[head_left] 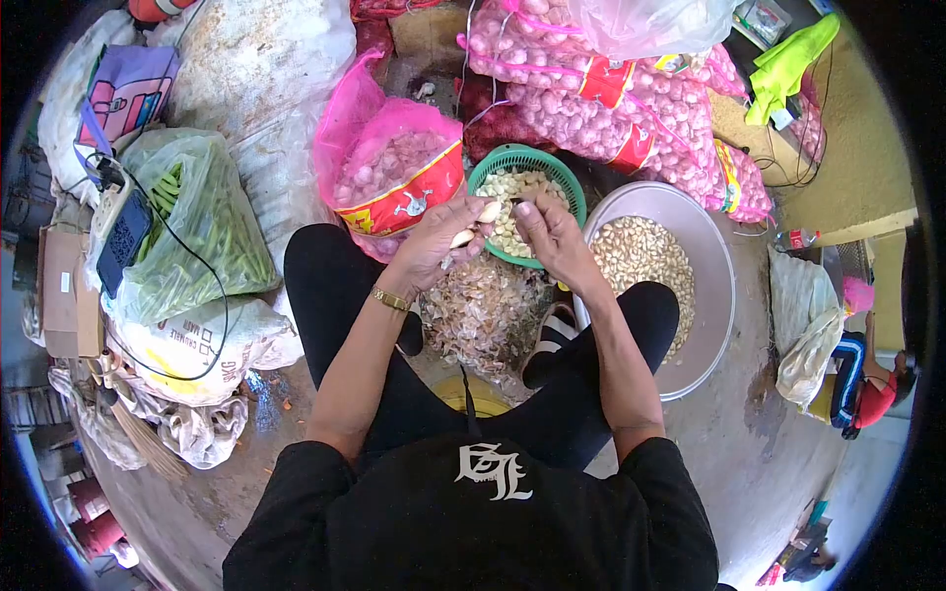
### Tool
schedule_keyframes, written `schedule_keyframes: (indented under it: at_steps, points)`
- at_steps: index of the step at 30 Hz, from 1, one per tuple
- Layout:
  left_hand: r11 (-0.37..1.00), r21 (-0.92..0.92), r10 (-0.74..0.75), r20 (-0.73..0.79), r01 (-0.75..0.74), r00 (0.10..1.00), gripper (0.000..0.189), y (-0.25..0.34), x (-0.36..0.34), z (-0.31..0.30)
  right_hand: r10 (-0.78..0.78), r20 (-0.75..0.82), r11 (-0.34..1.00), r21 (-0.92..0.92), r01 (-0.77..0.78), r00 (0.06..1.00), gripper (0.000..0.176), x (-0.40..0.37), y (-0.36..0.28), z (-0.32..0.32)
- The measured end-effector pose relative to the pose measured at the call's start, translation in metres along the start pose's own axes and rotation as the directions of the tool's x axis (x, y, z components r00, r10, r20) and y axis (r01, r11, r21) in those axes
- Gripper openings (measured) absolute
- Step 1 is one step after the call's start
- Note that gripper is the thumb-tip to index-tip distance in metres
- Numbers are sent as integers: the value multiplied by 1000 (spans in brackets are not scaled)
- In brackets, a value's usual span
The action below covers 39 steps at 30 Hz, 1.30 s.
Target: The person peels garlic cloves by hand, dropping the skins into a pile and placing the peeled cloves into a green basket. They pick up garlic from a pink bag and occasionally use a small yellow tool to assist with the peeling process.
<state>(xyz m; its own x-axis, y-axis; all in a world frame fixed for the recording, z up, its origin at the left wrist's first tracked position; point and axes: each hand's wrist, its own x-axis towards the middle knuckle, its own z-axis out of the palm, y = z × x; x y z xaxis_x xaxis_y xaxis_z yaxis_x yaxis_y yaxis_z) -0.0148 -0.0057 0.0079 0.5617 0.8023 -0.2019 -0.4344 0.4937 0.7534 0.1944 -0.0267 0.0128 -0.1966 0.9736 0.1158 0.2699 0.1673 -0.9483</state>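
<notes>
Peeled garlic cloves (pixel 461 238) are in my left hand (pixel 439 240), its fingers curled round them. Close to its right, my right hand (pixel 554 236) has thumb and fingers pinched together; whatever is between them is too small to make out. Both hands are above the near edge of a green basket (pixel 578 197) with peeled cloves inside. Below them lies a heap of garlic skins (pixel 480 313). A wide pale basin (pixel 717 325) holds many cloves in liquid, right of my right hand. Behind my left hand stands an open pink net bag of garlic (pixel 394 163).
Full pink net bags (pixel 670 118) are stacked at the back right. A plastic bag of green pods (pixel 212 236) stands at left on a white sack (pixel 212 345). At far right is another person (pixel 872 389). A red-labelled bottle (pixel 796 238) lies by the wall.
</notes>
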Motion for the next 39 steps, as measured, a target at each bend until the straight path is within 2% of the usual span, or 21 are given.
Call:
schedule_keyframes:
  at_steps: [1,3,5,8,15,18,20,24,27,30,34,37,39]
  points:
    - [1000,24,-10,36,9,999,28,-2,1,-2,0,0,1000,-1,0,1000,27,0,3,1]
    - [999,49,-20,71,16,997,28,-3,2,0,-254,-61,937,-264,230,965,30,2,6,5]
    - [997,71,25,-6,-24,1000,28,-3,3,9,-242,-69,946,-239,220,968,31,2,5,6]
    - [993,119,-11,21,8,1000,26,-2,4,9,-236,-72,950,-227,215,969,32,1,4,5]
    - [993,100,-66,-1,66,998,24,1,5,15,-200,-8,936,-296,188,980,31,-4,-1,0]
    - [992,114,-63,19,60,998,22,-1,8,10,-189,19,930,-318,185,982,30,-5,2,-1]
    - [993,97,-71,100,62,992,24,-4,8,4,-166,38,945,-280,170,985,30,-6,-2,-1]
    - [990,106,-107,95,97,990,24,-3,8,4,-77,124,971,-218,103,989,31,-8,-10,-5]
    - [988,116,-117,107,104,987,23,-3,8,3,-148,108,972,-166,165,983,31,-8,-4,0]
    - [985,133,-125,91,112,988,23,-4,9,3,-94,167,972,-197,127,982,32,-8,-6,-3]
    - [987,98,-133,52,128,990,21,3,5,14,-89,160,972,-203,121,983,32,-8,-11,-2]
    - [993,59,-106,29,104,994,21,-7,6,14,-80,105,968,-227,103,991,32,-5,-16,-5]
    - [997,23,-77,5,77,997,22,-15,5,16,-137,8,941,-312,133,990,31,-1,-16,-7]
